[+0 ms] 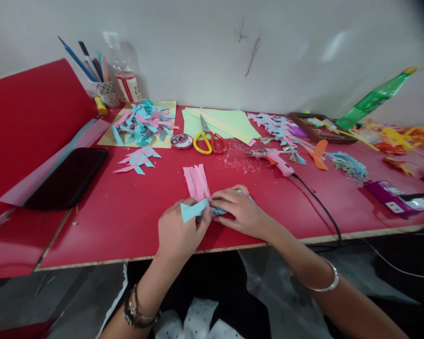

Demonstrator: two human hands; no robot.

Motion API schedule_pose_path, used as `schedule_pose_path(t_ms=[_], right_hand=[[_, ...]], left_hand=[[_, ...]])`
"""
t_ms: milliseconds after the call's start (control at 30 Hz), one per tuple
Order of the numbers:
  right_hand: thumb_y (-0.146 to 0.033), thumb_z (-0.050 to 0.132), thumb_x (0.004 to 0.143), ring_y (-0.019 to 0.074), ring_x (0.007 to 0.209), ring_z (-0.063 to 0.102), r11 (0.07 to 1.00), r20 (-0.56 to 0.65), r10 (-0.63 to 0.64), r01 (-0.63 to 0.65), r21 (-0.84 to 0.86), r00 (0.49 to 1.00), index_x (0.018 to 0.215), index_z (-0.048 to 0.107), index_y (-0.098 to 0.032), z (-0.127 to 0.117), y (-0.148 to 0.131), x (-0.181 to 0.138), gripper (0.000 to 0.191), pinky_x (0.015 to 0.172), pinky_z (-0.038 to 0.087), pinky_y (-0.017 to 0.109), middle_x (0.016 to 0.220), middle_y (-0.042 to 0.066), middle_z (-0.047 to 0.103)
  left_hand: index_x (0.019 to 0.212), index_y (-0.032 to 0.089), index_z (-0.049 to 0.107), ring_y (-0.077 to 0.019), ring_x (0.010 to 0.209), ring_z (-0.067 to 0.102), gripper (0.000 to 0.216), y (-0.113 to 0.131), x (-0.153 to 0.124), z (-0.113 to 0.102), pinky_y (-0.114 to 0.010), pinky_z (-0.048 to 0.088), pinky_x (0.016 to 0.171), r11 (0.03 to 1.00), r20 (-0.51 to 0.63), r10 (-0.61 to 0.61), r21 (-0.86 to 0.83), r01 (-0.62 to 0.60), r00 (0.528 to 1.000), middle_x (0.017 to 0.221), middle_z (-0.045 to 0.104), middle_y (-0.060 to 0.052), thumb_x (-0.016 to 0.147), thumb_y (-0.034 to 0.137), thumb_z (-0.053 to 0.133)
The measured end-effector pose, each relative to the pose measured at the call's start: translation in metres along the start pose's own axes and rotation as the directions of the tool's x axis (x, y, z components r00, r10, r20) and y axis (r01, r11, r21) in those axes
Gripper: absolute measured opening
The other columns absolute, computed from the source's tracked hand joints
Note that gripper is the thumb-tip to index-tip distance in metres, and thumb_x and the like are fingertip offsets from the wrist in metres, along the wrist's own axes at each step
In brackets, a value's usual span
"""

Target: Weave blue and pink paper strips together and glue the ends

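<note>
Left hand [178,230] and right hand [238,214], close together, grip blue paper strips [193,211], apparently mid-weave; next move calls for steady tension.

soft light, glare on wall [198,56]

A pale wall [183,52] is rising beyond a red table [120,226], a glare [334,46] is shining on the wall's right, and grey floor [90,301] is showing near left.

Pink strips [197,183], blue strip [193,211] — pink-and-blue checked weave [138,159] — red table [120,226]
</note>
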State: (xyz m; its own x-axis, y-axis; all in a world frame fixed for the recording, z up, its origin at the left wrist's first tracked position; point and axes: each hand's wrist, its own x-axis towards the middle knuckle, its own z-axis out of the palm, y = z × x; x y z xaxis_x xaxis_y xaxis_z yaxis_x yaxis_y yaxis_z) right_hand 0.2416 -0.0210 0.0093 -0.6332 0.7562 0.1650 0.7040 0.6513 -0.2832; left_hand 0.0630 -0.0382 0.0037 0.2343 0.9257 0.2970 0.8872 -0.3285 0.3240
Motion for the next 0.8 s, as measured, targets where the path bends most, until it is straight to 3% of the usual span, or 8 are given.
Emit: schedule_pose_path(t_ms=[100,233,300,533,800], right_hand=[[-0.034,0.048,0.083,0.0189,0.101,0.051,1.000,-0.013,0.009,-0.008,0.020,1.000,0.105,0.058,-0.020,0.000,0.000,0.000,0.028,0.090,0.022,0.038,0.110,0.008,0.058],[-0.036,0.052,0.080,0.0208,0.102,0.051,0.992,0.057,0.099,-0.103,0.079,0.993,0.104,0.059,-0.023,-0.001,0.001,-0.001,0.028,0.089,0.027,0.038,0.109,0.005,0.061],[-0.034,0.052,0.080,0.0209,0.104,0.050,0.984,0.081,0.122,-0.131,0.117,0.989,0.105,0.058,-0.025,-0.003,0.001,-0.001,0.028,0.088,0.030,0.038,0.113,0.005,0.059],[-0.030,0.054,0.080,0.0179,0.097,0.053,0.964,0.042,0.122,-0.128,0.232,0.992,0.094,0.060,-0.023,-0.006,0.001,0.001,0.017,0.090,0.032,0.037,0.102,0.003,0.062],[-0.029,0.055,0.079,0.0188,0.101,0.052,0.966,0.028,0.134,-0.137,0.220,0.991,0.093,0.061,-0.023,-0.005,0.000,0.001,0.016,0.088,0.033,0.037,0.105,0.002,0.062]], left_hand=[[0.083,0.019,0.065,-0.0164,0.070,0.059,0.027,-0.006,-0.003,-0.004,-0.023,0.041,0.056,0.993,0.047,0.118,-0.024,-0.117,0.992,0.080,0.065,-0.005,0.082,0.036,0.044],[0.098,0.021,0.061,-0.0177,0.088,0.058,0.023,-0.019,-0.010,-0.008,-0.030,0.046,0.076,0.941,0.115,0.335,-0.095,-0.326,0.935,0.100,0.063,-0.005,0.082,0.029,0.047],[0.106,0.021,0.058,-0.0192,0.095,0.056,0.027,-0.024,-0.014,-0.009,-0.033,0.045,0.081,0.922,0.134,0.384,-0.101,-0.373,0.913,0.107,0.061,-0.006,0.082,0.026,0.046],[0.112,0.020,0.056,-0.0224,0.101,0.053,0.033,-0.027,-0.019,-0.012,-0.038,0.044,0.084,0.909,0.159,0.417,-0.085,-0.408,0.895,0.114,0.058,-0.007,0.082,0.028,0.047],[0.113,0.021,0.055,-0.0222,0.101,0.054,0.034,-0.026,-0.019,-0.013,-0.037,0.044,0.084,0.901,0.161,0.433,-0.081,-0.425,0.887,0.114,0.058,-0.007,0.081,0.029,0.046]])
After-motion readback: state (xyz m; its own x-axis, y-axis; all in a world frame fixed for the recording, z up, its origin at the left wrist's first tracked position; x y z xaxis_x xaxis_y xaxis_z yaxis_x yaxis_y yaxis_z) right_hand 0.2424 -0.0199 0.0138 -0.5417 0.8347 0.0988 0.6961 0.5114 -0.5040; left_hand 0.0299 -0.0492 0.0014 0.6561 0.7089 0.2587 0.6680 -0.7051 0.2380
